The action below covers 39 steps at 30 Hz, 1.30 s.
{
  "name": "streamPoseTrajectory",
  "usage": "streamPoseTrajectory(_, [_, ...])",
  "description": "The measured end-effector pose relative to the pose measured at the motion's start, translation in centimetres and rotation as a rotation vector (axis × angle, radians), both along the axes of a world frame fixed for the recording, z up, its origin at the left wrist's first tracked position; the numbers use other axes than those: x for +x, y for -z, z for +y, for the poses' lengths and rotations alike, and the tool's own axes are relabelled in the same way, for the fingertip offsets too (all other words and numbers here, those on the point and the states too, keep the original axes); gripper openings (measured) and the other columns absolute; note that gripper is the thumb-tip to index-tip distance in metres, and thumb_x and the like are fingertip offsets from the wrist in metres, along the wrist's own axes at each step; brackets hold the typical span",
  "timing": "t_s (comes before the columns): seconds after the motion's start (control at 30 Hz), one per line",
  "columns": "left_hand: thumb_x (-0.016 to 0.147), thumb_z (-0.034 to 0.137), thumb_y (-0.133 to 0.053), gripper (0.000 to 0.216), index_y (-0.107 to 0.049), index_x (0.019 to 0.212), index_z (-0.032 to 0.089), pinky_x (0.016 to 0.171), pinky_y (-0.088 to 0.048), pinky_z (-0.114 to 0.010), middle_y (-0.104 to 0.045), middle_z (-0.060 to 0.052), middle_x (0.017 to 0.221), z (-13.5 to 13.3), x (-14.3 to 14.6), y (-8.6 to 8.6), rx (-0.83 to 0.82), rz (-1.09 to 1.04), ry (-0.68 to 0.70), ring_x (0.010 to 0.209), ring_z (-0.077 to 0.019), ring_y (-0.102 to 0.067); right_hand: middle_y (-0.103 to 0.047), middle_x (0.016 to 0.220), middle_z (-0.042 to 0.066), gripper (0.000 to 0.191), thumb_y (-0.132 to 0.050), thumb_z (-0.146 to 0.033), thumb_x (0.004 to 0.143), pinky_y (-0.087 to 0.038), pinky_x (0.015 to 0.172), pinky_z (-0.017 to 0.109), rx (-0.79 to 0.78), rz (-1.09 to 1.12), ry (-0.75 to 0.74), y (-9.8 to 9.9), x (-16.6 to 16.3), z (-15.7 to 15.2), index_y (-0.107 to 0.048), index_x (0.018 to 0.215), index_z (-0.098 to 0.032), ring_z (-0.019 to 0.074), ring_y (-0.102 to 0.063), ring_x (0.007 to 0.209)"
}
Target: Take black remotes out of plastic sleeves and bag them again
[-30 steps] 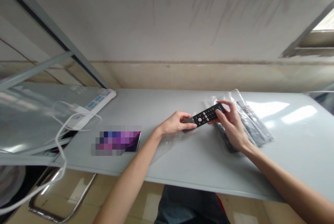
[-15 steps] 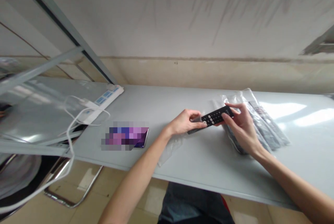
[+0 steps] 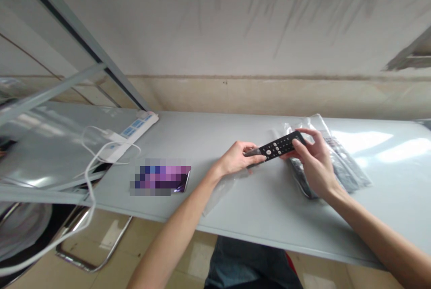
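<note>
Since the frame half a second ago, the remote [image 3: 282, 146] has shifted a little toward the right, so that its round white button, then covered by the left thumb, now shows clear. The remote is held over the tabletop [image 3: 256, 212], tilted up to the right. The left hand [image 3: 237, 159] has its fingers closed on the lower end, where clear plastic [image 3: 217, 194] covers it and trails beneath the wrist. The right hand [image 3: 316, 163] pinches the upper end, thumb on the keys, other fingers bent around the far edge and underneath. Behind the right hand lie packets [image 3: 350, 170] in clear wrap. A phone [image 3: 164, 179], partly pixelated, lies left of the left forearm.
</note>
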<state>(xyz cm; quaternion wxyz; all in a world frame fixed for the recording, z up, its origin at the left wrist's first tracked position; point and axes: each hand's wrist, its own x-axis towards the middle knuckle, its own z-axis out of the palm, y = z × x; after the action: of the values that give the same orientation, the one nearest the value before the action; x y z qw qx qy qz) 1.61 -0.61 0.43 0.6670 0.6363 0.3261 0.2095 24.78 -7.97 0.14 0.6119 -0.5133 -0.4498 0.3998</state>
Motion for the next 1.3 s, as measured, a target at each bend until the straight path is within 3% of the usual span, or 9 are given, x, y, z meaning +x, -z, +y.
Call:
streamPoseTrajectory(0.13, [0.083, 0.063, -0.083, 0.053, -0.068, 0.088, 0.013, 0.056, -0.044, -0.025, -0.067, -0.004, 0.076, 0.2, -0.2, 0.8, -0.025, 0.056, -0.02, 0.061, -0.0134, -0.062, -0.077, 0.09, -0.003, 0.042, -0.079, -0.042, 0.094, -0.063, 0.064, 0.027, -0.016, 0.156, 0.066, 0.5, 0.7, 0.6, -0.052, 0.124, -0.032, 0.0156, -0.076, 0.065])
streamPoseTrajectory(0.23, [0.08, 0.063, -0.086, 0.056, -0.07, 0.092, 0.011, 0.06, -0.046, -0.025, -0.068, -0.006, 0.082, 0.4, -0.3, 1.1, -0.05, 0.0, -0.012, 0.068, -0.0138, -0.064, -0.077, 0.085, -0.004, 0.045, -0.08, -0.045, 0.092, -0.063, 0.062, 0.027, -0.051, 0.178, 0.031, 0.6, 0.5, 0.6, -0.05, 0.122, -0.031, 0.0168, -0.077, 0.064])
streamPoseTrajectory(0.43, [0.08, 0.059, -0.087, 0.054, -0.071, 0.097, 0.011, 0.068, -0.05, -0.027, -0.072, -0.008, 0.09, 0.3, -0.2, 0.4, -0.056, -0.045, 0.051, 0.075, -0.0149, -0.066, -0.078, 0.093, 0.001, 0.042, -0.079, -0.051, 0.093, -0.065, 0.064, 0.031, -0.04, -0.018, -0.085, -0.1, -0.3, -0.2, -0.052, 0.115, -0.028, 0.02, -0.08, 0.068])
streamPoseTrajectory(0.63, [0.076, 0.057, -0.092, 0.054, -0.069, 0.096, 0.013, 0.067, -0.053, -0.028, -0.071, -0.008, 0.09, -0.2, 0.1, -0.5, -0.103, -0.066, 0.031, 0.076, -0.0164, -0.067, -0.076, 0.099, 0.002, 0.042, -0.081, -0.052, 0.092, -0.062, 0.058, 0.03, 0.01, -0.11, -0.063, 0.0, -1.2, -0.8, -0.053, 0.11, -0.028, 0.0189, -0.078, 0.067])
streamPoseTrajectory(0.83, [0.079, 0.057, -0.09, 0.062, -0.072, 0.117, 0.011, 0.07, -0.052, -0.027, -0.073, -0.012, 0.099, 0.2, -0.3, -0.3, -0.152, -0.065, 0.112, 0.08, -0.0155, -0.067, -0.077, 0.093, -0.001, 0.043, -0.082, -0.049, 0.091, -0.065, 0.064, 0.031, 0.011, 0.033, 0.038, 0.1, -0.6, -0.3, -0.054, 0.116, -0.03, 0.0179, -0.077, 0.065])
streamPoseTrajectory(1.07, [0.081, 0.062, -0.086, 0.055, -0.069, 0.096, 0.012, 0.059, -0.047, -0.027, -0.076, -0.01, 0.085, 0.4, -0.7, 0.2, -0.127, 0.016, 0.111, 0.061, -0.0122, -0.064, -0.078, 0.084, -0.004, 0.046, -0.085, -0.041, 0.088, -0.058, 0.059, 0.021, -0.048, 0.285, 0.036, 1.0, 0.7, 0.7, -0.053, 0.118, -0.031, 0.0141, -0.075, 0.062])
streamPoseTrajectory(1.3, [0.082, 0.061, -0.087, 0.052, -0.068, 0.093, 0.013, 0.059, -0.049, -0.026, -0.072, -0.006, 0.078, 0.2, -0.7, -0.4, -0.121, -0.013, 0.156, 0.061, -0.0118, -0.063, -0.077, 0.087, -0.004, 0.04, -0.084, -0.04, 0.089, -0.061, 0.063, 0.026, 0.014, 0.219, 0.023, 0.5, 0.5, 0.6, -0.053, 0.113, -0.032, 0.0148, -0.074, 0.062])
